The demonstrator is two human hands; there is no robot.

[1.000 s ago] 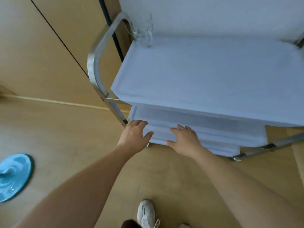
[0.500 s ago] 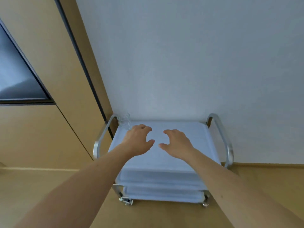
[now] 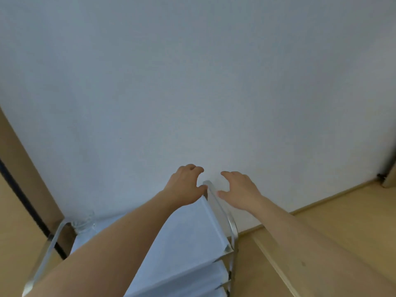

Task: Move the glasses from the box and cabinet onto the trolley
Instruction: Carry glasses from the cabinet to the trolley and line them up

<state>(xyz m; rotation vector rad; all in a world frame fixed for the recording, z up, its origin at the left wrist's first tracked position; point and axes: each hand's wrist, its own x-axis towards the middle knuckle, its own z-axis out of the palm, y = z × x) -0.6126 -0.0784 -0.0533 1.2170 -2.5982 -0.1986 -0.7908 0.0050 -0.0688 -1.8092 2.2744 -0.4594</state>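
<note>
Only one glass [image 3: 84, 224] in view: clear, upright, on the far left corner of the trolley [image 3: 192, 236] top shelf, close against the left handle rail [image 3: 46, 254] and just in front of the white wall [image 3: 192, 82]. Partly hidden on its near side by the left forearm. Rest of the top shelf white and bare where it shows, with open room from the glass across to the right edge. Two lower shelves stepped out below at the near right, edges only. Right handle rail [image 3: 220, 209] curving from the far right corner down the right side, touching nothing but the frame.

Left hand [image 3: 184, 187] raised over the far right corner of the shelf, fingers loosely curled and spread, holding nothing, thumb tip just at the top of the right rail; contact not certain. Right hand [image 3: 239, 192] beyond the right rail, over the gap between trolley and wall, fingers likewise relaxed and part spread, empty. Narrow gap between the two hands, the rail's top end showing in it.

Trolley's far edge near the wall. Tan cabinet panel [image 3: 23, 179] with a dark vertical strip to the left, hard by the left rail. Wooden floor [image 3: 332, 221] open to the right, a low skirting along the wall's foot.
</note>
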